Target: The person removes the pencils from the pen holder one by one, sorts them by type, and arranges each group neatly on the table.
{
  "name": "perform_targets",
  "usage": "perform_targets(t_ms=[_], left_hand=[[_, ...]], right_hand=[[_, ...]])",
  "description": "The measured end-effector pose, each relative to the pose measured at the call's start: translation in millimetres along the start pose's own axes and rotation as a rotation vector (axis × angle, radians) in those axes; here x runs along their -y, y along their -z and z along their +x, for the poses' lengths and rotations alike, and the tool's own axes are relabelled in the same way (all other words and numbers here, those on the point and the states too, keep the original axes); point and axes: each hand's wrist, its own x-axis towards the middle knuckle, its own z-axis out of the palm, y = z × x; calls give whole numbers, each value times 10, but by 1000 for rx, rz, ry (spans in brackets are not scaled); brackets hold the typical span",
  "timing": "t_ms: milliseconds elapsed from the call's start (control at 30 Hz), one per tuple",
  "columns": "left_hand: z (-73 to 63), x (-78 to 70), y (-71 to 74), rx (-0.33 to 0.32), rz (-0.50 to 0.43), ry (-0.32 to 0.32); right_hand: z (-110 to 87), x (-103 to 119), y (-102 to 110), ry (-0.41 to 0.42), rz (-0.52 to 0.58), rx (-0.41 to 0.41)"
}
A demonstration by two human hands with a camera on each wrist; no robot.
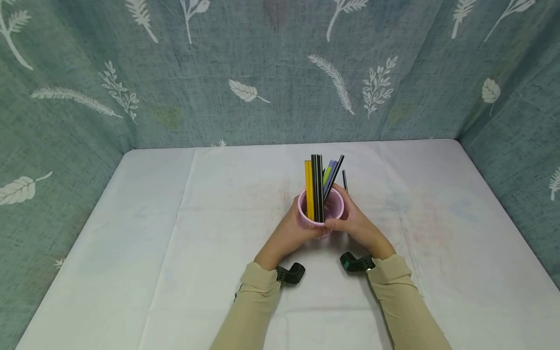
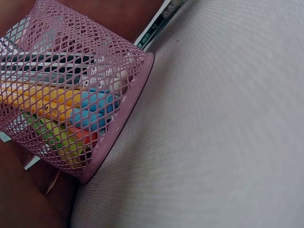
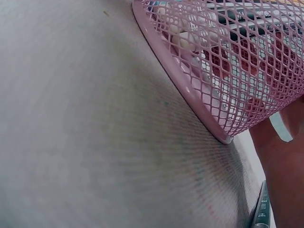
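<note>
Both hands hold a pink mesh pencil cup (image 1: 303, 218) between them. From the left side, my left hand (image 1: 288, 232) grips its wall. My right hand (image 1: 359, 224) holds the opposite side, with its thumb at the near rim. Black pencils (image 1: 317, 187) and yellow pencils (image 1: 308, 189) stand in the cup, with green and purple ones leaning behind them. Through the mesh in the left wrist view, the yellow pencils show blue ends (image 2: 97, 107). The cup's base rim (image 3: 185, 92) is right at the white cloth in the right wrist view.
A dark pencil (image 1: 345, 180) lies on the white-covered table (image 1: 227, 218) just beyond the right hand; its printed end (image 3: 261, 211) shows in the right wrist view. Blue-green leaf-patterned curtains (image 1: 280, 112) stand along the back and sides. Each wrist bears a black camera mount (image 1: 292, 273).
</note>
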Motion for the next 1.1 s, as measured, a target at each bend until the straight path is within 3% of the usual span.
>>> perform_targets(t_ms=[100, 467, 1100], left_hand=[[23, 49, -11, -2, 3, -1], [3, 1, 1, 9, 5, -22], [-4, 12, -7, -8, 15, 11]], right_hand=[[-5, 0, 5, 1, 5, -1], [5, -3, 3, -8, 4, -5], [0, -38, 2, -10, -3, -17]])
